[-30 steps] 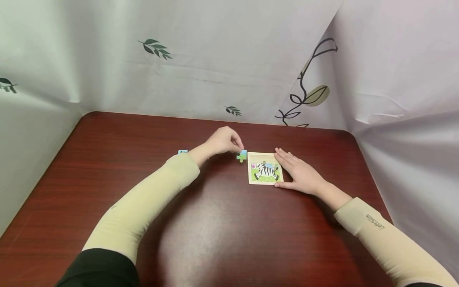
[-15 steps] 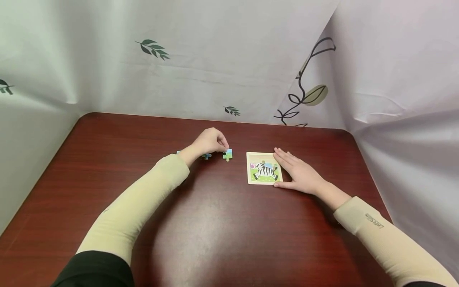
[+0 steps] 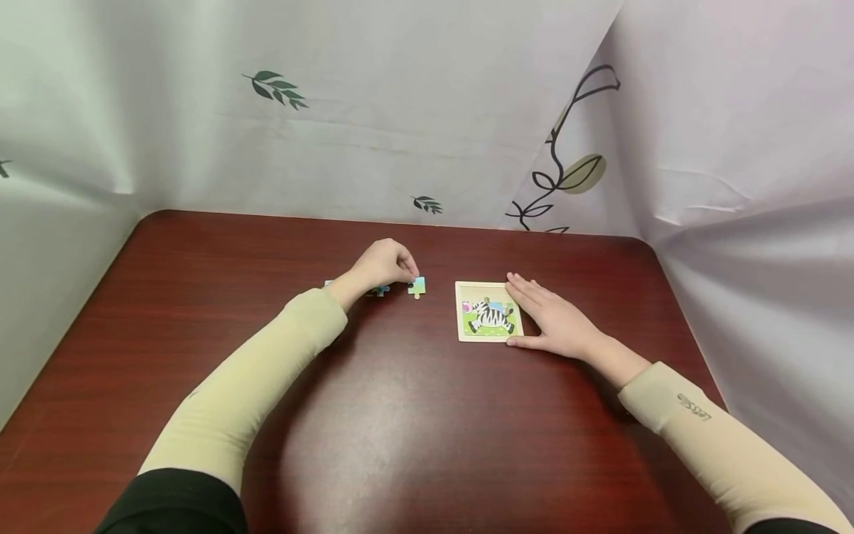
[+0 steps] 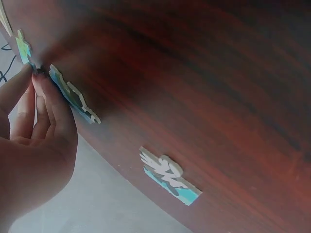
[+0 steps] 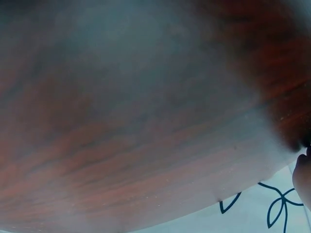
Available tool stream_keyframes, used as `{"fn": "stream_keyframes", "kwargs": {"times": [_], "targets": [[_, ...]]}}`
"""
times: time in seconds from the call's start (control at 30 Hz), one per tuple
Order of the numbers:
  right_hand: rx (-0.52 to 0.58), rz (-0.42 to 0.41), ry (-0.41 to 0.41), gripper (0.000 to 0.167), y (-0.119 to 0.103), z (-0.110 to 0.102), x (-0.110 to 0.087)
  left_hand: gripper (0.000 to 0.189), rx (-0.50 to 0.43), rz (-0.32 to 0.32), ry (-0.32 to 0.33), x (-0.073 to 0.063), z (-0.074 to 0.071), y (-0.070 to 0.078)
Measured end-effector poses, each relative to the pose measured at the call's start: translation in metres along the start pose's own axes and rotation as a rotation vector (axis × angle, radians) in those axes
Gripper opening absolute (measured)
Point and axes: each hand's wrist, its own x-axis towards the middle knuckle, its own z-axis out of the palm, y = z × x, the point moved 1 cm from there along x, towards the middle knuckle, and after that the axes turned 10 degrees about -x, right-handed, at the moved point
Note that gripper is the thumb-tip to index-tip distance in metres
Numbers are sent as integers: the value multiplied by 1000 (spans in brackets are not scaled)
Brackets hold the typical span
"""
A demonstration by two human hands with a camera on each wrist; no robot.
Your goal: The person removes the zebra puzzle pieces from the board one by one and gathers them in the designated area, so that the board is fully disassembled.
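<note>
On the counter, left of the zebra frame and apart from it, left hand pinches a blue-green puzzle piece by its far edge, fingertips together; can't tell if the piece is touching down. Right hand has thumb and fingers spread along the frame's right side, touching it, not clamped. Second piece sits just beside the left fingers, third piece well apart from them. Risks, my read: edge-only pinch could let the held one swivel or slip, leaving its knob pointing wrong. Left hand could clip the second piece, since it's so near. Frame probably slides if the right hand eases off while something pushes from the left. Bare strip at the frame's top; anything tilted could jam there or nudge the zebra picture loose.
</note>
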Motion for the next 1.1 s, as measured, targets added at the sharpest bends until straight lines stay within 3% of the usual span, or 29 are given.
{"fn": "stream_keyframes", "kwargs": {"times": [0.8, 1.1], "targets": [[-4, 0, -8, 106, -3, -2, 1, 6, -5, -5, -10, -6, 3, -2], [2, 3, -11, 104, -4, -6, 0, 9, -14, 46, 1, -1, 3, 7]]}}
